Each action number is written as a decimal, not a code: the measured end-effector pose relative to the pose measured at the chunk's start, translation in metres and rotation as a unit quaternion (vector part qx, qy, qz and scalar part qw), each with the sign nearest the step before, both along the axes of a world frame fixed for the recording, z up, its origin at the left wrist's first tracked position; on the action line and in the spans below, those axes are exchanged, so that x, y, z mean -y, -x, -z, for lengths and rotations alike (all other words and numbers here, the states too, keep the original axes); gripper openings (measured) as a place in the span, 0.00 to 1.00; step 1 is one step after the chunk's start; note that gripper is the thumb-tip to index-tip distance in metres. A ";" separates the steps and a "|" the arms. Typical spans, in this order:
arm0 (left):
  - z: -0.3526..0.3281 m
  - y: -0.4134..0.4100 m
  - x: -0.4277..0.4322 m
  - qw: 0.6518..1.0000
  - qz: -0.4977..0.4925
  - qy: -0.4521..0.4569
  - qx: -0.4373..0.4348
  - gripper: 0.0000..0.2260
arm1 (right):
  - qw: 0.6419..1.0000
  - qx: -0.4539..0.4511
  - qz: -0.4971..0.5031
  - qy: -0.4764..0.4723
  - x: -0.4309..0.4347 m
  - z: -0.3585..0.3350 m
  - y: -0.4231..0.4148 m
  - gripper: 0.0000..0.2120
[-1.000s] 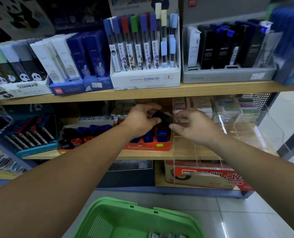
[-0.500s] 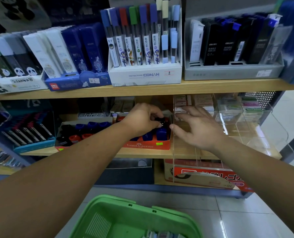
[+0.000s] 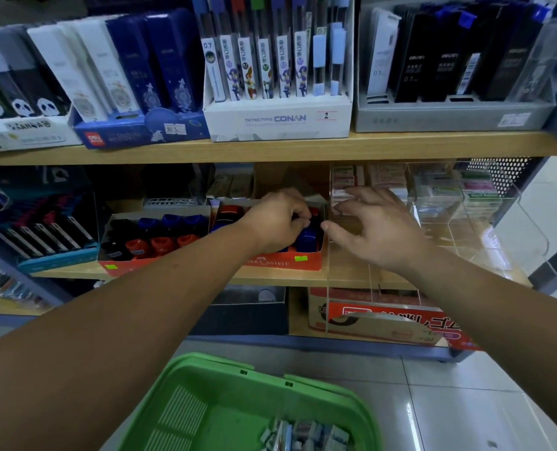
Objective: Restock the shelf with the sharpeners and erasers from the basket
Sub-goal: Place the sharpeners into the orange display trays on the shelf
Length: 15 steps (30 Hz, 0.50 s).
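Stationery aisle, wooden shelf; landmark, the red carton on it.

Item: dark sharpener, inside the carton at its right end, mostly hidden by your fingers. Likely light, rigid, smooth plastic; it should slip if squeezed at a rounded end, so take it across the flat sides.

Left hand: in the carton, grip clamped on that sharpener.

Right hand: just right of the carton, grip apart, fingers spread, holding nothing.

Green basket: below the carton, small packs in it.
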<state>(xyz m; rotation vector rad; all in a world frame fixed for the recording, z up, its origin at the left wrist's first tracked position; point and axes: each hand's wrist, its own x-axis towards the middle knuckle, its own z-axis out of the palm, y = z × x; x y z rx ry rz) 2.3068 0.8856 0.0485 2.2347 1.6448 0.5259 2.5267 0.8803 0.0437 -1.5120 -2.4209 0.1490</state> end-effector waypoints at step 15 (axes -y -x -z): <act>0.044 0.016 0.162 0.983 -0.050 -0.078 0.160 0.06 | 0.973 0.034 -0.228 0.009 0.132 -0.007 0.032 0.22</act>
